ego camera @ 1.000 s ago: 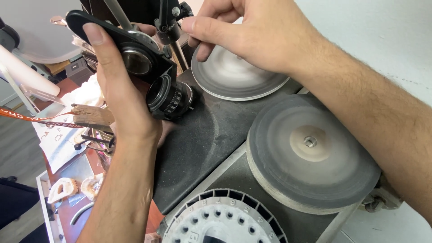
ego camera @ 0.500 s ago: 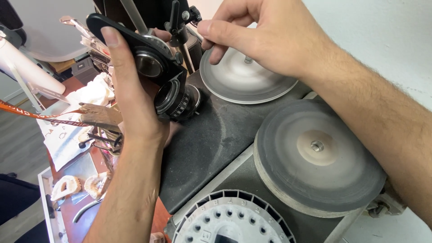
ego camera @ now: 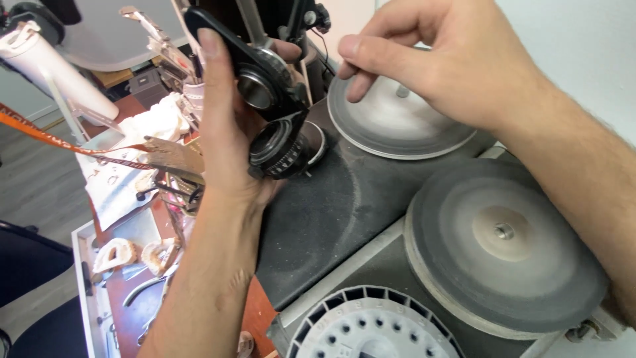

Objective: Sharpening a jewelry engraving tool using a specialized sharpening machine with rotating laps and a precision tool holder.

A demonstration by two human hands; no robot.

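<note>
My left hand grips a black flat turret plate that carries two round lenses, one silver-rimmed and one black knurled lens pointing down. It is held upright above a dark machine deck. My right hand hovers over the far grey disc, with fingers curled and thumb and forefinger pinched close together near a thin black upright post. I cannot see anything between those fingertips.
A larger grey disc with a centre bolt sits at the right. A white ribbed wheel with holes lies at the bottom. On the left are a cluttered red-brown bench, metal tools, white papers, an orange strap and a white tube.
The view has shifted, so the discs sit lower and further right in frame. My left hand still holds the lens plate. My right hand's fingers have moved slightly right off the post.
</note>
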